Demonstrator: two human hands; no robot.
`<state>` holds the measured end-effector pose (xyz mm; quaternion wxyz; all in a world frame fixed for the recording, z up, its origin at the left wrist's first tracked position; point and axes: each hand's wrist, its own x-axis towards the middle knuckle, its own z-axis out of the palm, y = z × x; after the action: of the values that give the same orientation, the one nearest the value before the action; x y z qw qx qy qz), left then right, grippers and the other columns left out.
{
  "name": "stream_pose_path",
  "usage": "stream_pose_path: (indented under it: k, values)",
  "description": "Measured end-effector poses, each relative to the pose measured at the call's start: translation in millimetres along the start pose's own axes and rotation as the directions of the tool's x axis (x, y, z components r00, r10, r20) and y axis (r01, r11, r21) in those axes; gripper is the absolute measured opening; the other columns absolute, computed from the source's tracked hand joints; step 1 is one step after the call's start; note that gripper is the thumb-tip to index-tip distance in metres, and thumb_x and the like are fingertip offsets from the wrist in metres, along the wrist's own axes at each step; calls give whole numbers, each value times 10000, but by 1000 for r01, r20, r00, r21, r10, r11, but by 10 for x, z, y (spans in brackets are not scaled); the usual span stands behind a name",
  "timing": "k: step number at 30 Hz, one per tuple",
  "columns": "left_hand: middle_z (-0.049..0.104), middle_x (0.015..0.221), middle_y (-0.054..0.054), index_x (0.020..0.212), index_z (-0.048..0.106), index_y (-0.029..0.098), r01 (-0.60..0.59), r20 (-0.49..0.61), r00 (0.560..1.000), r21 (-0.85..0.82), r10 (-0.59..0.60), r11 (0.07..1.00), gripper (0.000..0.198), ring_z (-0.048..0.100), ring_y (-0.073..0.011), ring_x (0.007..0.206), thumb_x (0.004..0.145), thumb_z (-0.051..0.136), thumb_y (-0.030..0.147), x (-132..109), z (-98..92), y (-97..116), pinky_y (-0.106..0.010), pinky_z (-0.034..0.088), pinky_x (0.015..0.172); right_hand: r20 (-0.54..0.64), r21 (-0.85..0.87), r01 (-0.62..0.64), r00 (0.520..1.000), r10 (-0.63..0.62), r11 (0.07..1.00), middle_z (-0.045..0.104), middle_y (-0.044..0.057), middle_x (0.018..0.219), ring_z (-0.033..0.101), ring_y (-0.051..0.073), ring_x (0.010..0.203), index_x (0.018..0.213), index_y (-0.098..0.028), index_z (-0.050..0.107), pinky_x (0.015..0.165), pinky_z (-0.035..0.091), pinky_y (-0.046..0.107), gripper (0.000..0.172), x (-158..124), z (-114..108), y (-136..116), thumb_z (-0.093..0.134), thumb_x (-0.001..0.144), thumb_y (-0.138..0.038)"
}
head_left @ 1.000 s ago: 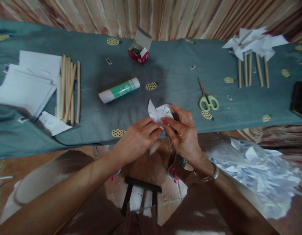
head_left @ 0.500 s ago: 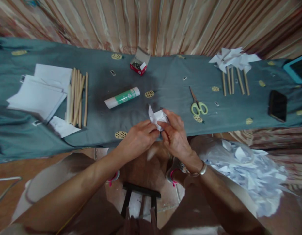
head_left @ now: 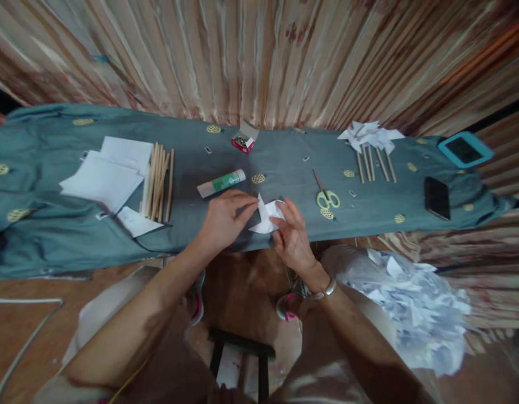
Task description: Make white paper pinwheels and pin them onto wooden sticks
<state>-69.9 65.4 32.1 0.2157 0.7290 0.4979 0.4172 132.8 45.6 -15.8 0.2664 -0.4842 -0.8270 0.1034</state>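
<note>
L→R: paper sheets [head_left: 97, 177], then sticks [head_left: 162, 182] right next to them. White/green tube [head_left: 226, 182] lies past L hand [head_left: 230, 216]: thumb + forefinger close, narrow, at tip of folded paper [head_left: 268, 220]; can't tell if pinched. Red box [head_left: 242, 147] behind, lid up. Folded paper's btwn hands, near edge of table [head_left: 284, 168]. R hand [head_left: 292, 238] grips its R side, thumb on top. Scissors [head_left: 327, 198], pinwheels [head_left: 371, 136], phone [head_left: 437, 198], blue-rimmed tablet [head_left: 465, 150] farther R.

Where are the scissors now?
In the head view, the scissors lie on the cloth right of centre, between the right hand and the paper pinwheels.
</note>
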Motion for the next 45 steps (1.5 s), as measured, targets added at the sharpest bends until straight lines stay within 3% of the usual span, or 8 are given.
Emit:
stream_pose_path:
  k: [8, 16, 22, 27, 32, 37, 41, 45]
  values:
    - [751, 893, -54, 903, 759, 191, 172, -13, 984, -157, -176, 972, 187, 679, -183, 822, 846, 594, 258, 45, 90, -39, -294, 519, 771, -116, 87, -101, 987, 111, 991, 509, 118, 1433, 304, 294, 1444, 996, -181, 698, 1125, 346, 533, 285, 41, 5, -42, 477, 828, -116]
    - [727, 1062, -86, 998, 737, 167, 275, 4, 959, -277, -285, 921, 246, 666, -215, 954, 813, 632, 289, 99, 142, -47, -359, 508, 898, -116, 408, -257, 937, 328, 876, 601, 98, 1324, 562, 259, 1229, 948, -243, 746, 1070, 409, 480, 233, 170, -130, 56, 528, 868, -230]
    - [656, 1220, -132, 1225, 610, 153, 453, 101, 861, -597, -498, 662, 558, 615, -268, 1117, 709, 732, 326, 55, 334, -96, -413, 494, 946, -114, 575, -295, 895, 432, 763, 643, 86, 1249, 586, 251, 1185, 881, -240, 752, 1008, 454, 424, 146, 302, -134, 38, 629, 815, -285]
    - [681, 1128, -98, 1238, 566, 144, 517, 228, 807, -721, -545, 462, 652, 667, -193, 906, 636, 785, 269, 44, 392, -109, -377, 520, 890, -81, 696, -292, 876, 476, 656, 662, 92, 1214, 659, 236, 1026, 840, -229, 748, 867, 528, 392, 139, 374, -61, 38, 664, 771, -316]
    - [695, 979, -33, 1199, 577, 178, 512, 256, 805, -757, -535, 407, 710, 663, -151, 729, 528, 810, 164, 50, 448, -128, -318, 546, 740, -63, 753, -303, 850, 522, 584, 667, 101, 1217, 637, 256, 1085, 903, -228, 747, 869, 540, 405, 204, 427, -41, 65, 702, 733, -332]
    - [683, 955, -23, 1260, 530, 181, 512, 231, 782, -768, -579, 385, 794, 663, -155, 728, 517, 806, 133, 44, 479, -133, -322, 540, 734, -51, 864, -279, 779, 625, 418, 697, 93, 1172, 627, 250, 1126, 982, -211, 704, 1025, 468, 462, 354, 507, -26, 86, 773, 648, -309]
    - [689, 933, -6, 1317, 478, 199, 480, 213, 786, -803, -580, 355, 859, 660, -151, 751, 529, 811, 132, 43, 473, -111, -309, 527, 745, 37, 942, -261, 705, 708, 211, 627, 123, 1306, 541, 295, 1271, 1066, -202, 644, 1061, 435, 492, 561, 547, -3, 56, 831, 546, -299]
    - [702, 907, 4, 1354, 439, 204, 470, 230, 788, -824, -571, 316, 900, 655, -143, 744, 532, 795, 121, 60, 460, -70, -283, 510, 727, 135, 960, -270, 687, 714, 79, 543, 124, 1408, 478, 297, 1339, 1103, -214, 613, 1047, 458, 471, 613, 558, -7, 21, 836, 539, -302]
